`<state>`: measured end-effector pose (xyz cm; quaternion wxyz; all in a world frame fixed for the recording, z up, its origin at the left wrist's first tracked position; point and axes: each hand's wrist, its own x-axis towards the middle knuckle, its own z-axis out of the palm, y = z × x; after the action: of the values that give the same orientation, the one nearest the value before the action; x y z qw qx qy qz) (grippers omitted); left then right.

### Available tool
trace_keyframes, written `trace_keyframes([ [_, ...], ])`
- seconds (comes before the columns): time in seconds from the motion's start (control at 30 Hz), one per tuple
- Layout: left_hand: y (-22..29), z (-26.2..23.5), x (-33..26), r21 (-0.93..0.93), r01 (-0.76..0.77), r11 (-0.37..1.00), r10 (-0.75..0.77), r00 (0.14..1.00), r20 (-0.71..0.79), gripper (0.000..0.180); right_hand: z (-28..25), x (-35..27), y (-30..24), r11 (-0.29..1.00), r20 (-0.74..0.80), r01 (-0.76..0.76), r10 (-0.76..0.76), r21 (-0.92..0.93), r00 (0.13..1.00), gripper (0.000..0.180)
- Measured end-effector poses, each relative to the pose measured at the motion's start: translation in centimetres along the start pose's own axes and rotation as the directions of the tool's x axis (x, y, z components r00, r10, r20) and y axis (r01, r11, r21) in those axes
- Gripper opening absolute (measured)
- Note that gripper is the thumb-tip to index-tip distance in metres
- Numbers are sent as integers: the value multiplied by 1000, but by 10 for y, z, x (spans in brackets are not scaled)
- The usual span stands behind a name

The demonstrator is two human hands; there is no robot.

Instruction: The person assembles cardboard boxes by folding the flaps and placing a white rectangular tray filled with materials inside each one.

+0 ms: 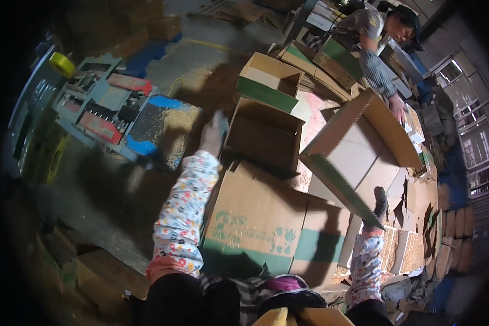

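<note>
The tilted brown-and-green cardboard box point(358, 151), clamped by the right hand point(380, 205), is best steadied; left hand point(214, 135) grip cannot be told.

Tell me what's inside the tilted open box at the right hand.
Inside the tilted open box at the right hand, only bare cardboard panels with a seam show; no loose contents are visible. Its green near side hides the part of interior just behind it.
</note>
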<state>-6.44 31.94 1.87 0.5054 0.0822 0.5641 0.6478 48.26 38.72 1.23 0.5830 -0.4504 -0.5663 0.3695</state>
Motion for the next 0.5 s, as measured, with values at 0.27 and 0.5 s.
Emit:
trace_keyframes([
  [0.27, -127, -60, 116, -226, 368, 902, -361, 930, 73, 85, 265, 42, 14, 743, 334, -648, 661, -165, 672, 41],
  [0.5, -45, -34, -42, 751, -429, 501, 396, 886, 241, 58, 95, 3, 3, 727, 115, -28, 146, -686, 982, 65],
])
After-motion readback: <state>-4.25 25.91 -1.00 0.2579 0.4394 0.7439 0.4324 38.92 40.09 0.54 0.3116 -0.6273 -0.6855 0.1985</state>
